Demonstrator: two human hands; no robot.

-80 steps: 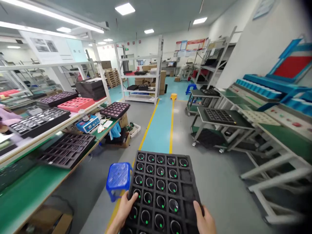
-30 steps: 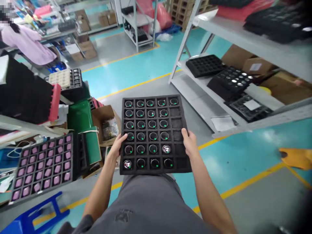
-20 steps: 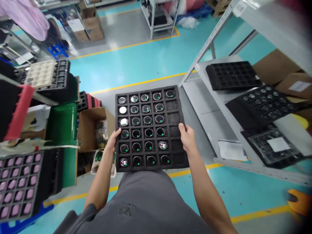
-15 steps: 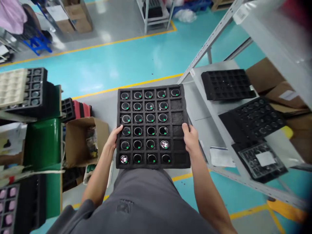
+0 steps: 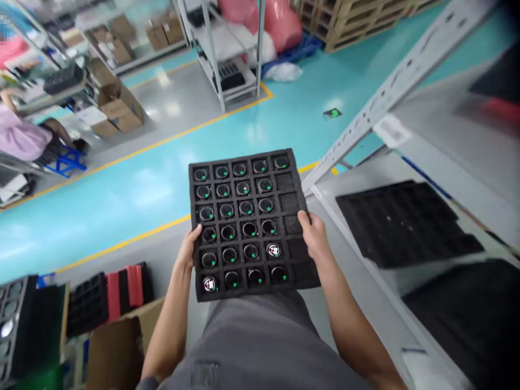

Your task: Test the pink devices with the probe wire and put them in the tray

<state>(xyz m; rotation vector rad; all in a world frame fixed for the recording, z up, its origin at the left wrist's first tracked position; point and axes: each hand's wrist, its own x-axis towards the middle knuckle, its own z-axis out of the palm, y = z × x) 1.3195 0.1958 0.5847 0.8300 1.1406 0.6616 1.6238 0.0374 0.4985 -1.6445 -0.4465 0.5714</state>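
A black foam tray [image 5: 291, 203] is held in front of my body, divided into square pockets. Most pockets hold a round, dark watch face [image 5: 229, 254] with a small green dot; two of the faces are lit. Several pockets down the right column are bare. My left hand [image 5: 189, 246] grips the tray's left edge, thumb on top. Opposite it, my right hand [image 5: 313, 234] clasps the right edge, its thumb over the rim. The fingers beneath the tray are hidden on both sides.
On my right stands a metal rack [image 5: 390, 92] with black foam trays [image 5: 406, 222] on its shelf. A cardboard box [image 5: 117, 346] and red and black foam pieces [image 5: 125, 287] are at lower left. Ahead, a seated person [image 5: 24, 130] is beside a bench, and wooden pallets [image 5: 357, 21] stand farther back.
My view has swung and moved forward along the rack; the left bench has slid down and back. The tray stays in both hands, now slightly tilted in view.
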